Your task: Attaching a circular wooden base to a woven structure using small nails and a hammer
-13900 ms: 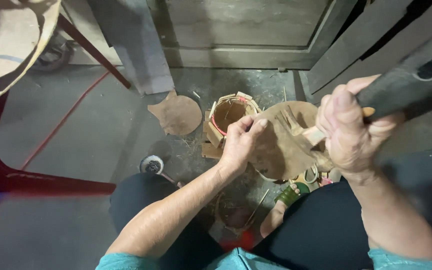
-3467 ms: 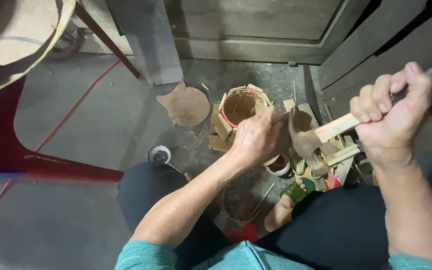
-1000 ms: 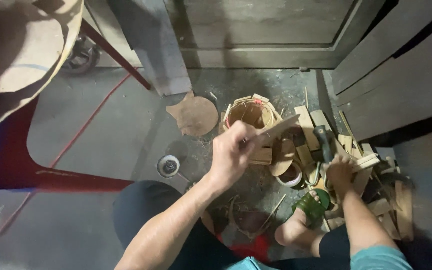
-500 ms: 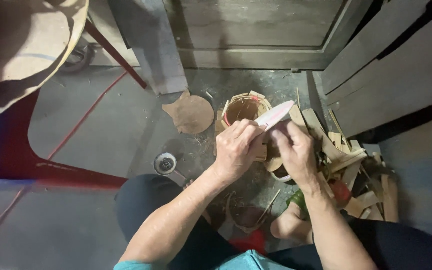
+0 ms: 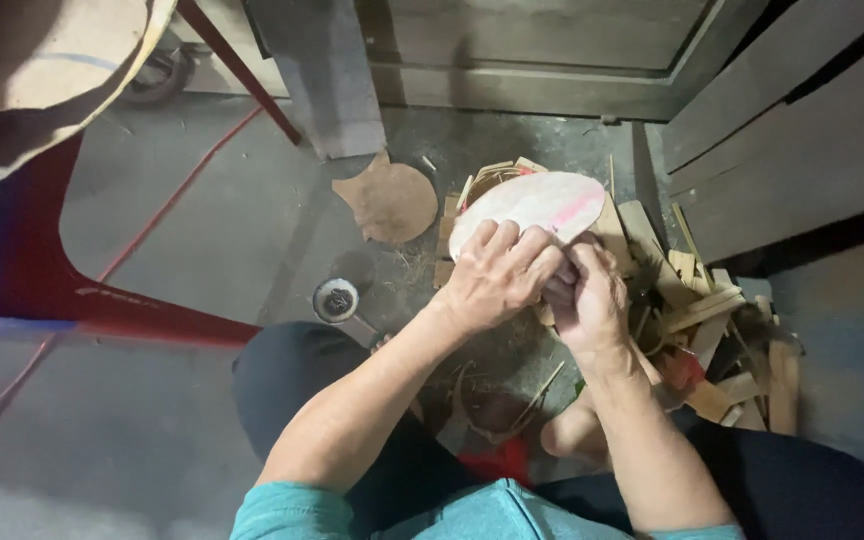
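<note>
Held low above the floor [image 5: 192,240], over the scraps [image 5: 712,310]: a pale disc [image 5: 537,205], thin, light, probably stiff but easily cracked. Pinched at its near edge by left hand [image 5: 497,275] and right hand [image 5: 587,295], fingers closed on it. Best gripped at the rim.

The left hand [image 5: 497,275] and right hand [image 5: 587,300] meet at the near edge of a flat oval board [image 5: 532,205], touching each other. Behind and under the board stands a small woven basket [image 5: 482,180] on the floor [image 5: 202,250]. Left of the basket lies a round cutout with a handle [image 5: 392,200]; nearer, left of the hands, stands a small tin [image 5: 337,300]. A heap of wood strips [image 5: 712,320] lies to the right, before leaning planks [image 5: 782,150]. A chair frame [image 5: 82,300] stands far left.
</note>
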